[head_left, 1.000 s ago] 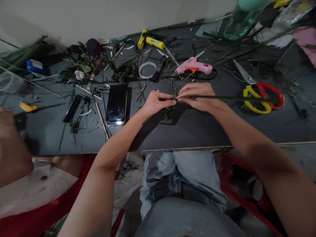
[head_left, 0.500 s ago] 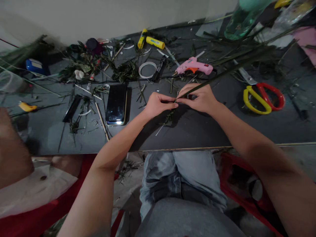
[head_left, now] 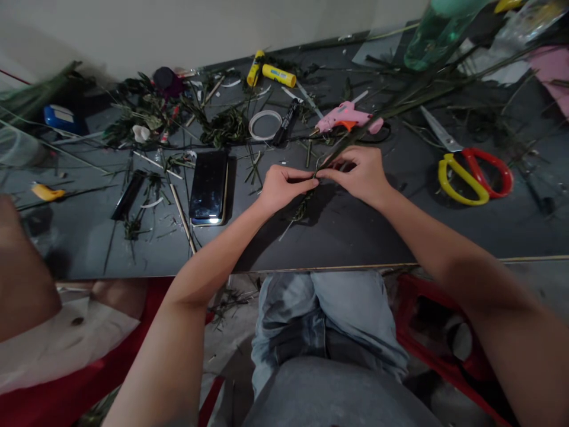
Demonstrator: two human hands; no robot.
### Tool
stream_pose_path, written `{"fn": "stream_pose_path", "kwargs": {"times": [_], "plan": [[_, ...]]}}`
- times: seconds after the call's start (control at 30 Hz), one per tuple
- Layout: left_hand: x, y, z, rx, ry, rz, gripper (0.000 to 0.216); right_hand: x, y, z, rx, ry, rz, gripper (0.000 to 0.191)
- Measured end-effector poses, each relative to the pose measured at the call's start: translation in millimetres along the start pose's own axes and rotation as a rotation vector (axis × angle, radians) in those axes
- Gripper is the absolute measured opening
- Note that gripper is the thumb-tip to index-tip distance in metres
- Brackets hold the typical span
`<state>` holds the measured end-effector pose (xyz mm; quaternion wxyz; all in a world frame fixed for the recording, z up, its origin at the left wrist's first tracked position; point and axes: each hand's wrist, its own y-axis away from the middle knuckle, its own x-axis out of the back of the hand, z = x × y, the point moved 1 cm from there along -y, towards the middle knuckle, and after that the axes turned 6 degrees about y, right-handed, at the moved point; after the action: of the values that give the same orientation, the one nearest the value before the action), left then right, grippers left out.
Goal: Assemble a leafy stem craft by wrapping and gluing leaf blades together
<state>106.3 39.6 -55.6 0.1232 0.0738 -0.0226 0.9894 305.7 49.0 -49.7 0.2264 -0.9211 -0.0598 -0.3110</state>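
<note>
My left hand (head_left: 283,191) pinches a small braided piece of dark green leaf strips (head_left: 301,209) that hangs below its fingertips, with a thin pale stick poking out at the bottom. Close beside it, my right hand (head_left: 363,175) has thumb and fingers closed on the long leaf strips (head_left: 395,105) rising from the braid. These run up and to the right, over a pink glue gun (head_left: 342,117). The fingertips of both hands nearly meet and hide the join between strips and braid.
Red-and-yellow scissors (head_left: 473,178) lie half-open at right. A phone (head_left: 208,187), a wooden stick (head_left: 181,216), a white tape ring (head_left: 265,125), yellow glue sticks (head_left: 279,76) and leaf scraps are scattered about. A green bottle (head_left: 433,41) stands at back right; another person's arm (head_left: 24,267) is at left.
The long strips have swung to a steeper angle and now cross the glue gun's handle. My right hand has shifted slightly up and left; both hands keep their pinch.
</note>
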Motion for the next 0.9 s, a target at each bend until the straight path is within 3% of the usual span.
{"fn": "stream_pose_path", "kwargs": {"times": [0.2,0.4,0.57,0.7,0.9], "plan": [[-4,10,6,-0.089,-0.194,0.197,0.014,-11,4,-12,-0.198,-0.020,0.061,0.037],[-10,20,20,-0.267,-0.578,0.222,0.012,-9,7,-27,-0.334,-0.090,0.014,0.053],[-13,19,10,-0.422,-0.788,0.231,0.017,-11,4,-28,-0.556,-0.321,-0.084,0.045],[-16,20,6,-0.459,-0.843,0.203,0.019,-14,1,-29,-0.567,-0.379,-0.095,0.038],[-17,19,9,-0.392,-0.877,0.183,0.018,-13,0,-26,-0.546,-0.377,-0.142,0.028]]}}
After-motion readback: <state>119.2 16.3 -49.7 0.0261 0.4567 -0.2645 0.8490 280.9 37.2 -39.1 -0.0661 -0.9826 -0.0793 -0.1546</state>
